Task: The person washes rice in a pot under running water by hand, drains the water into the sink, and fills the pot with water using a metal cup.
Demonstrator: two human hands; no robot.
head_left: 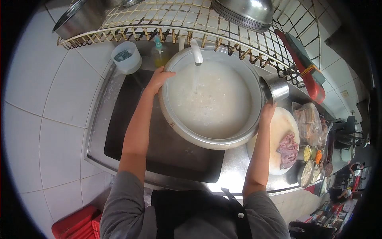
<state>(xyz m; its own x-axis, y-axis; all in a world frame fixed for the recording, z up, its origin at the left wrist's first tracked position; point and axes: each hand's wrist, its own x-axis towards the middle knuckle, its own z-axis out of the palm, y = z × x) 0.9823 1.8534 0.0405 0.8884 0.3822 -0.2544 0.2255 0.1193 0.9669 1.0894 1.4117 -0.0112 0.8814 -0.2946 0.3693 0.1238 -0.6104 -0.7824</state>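
A large round metal pot (211, 144) sits across the sink, filled with cloudy white water (215, 95) that has small bubbles on top. From a white faucet (196, 53) above, a thin stream runs into it. My left hand (160, 78) grips the pot's left rim, thumb over the edge. On the opposite side my right hand (268, 110) holds the right rim, its fingers partly hidden. Just above that hand is a metal cup (279, 88) lying tilted. Whatever lies at the bottom of the pot is hidden by the murky water.
A rusty wire rack (159, 20) with metal bowls (246, 12) overhangs the sink (159, 167). Right of the pot, raw meat (288, 150) lies on a round board (268, 159). A soap bottle (158, 53) and white tub (126, 59) stand behind. People work far right.
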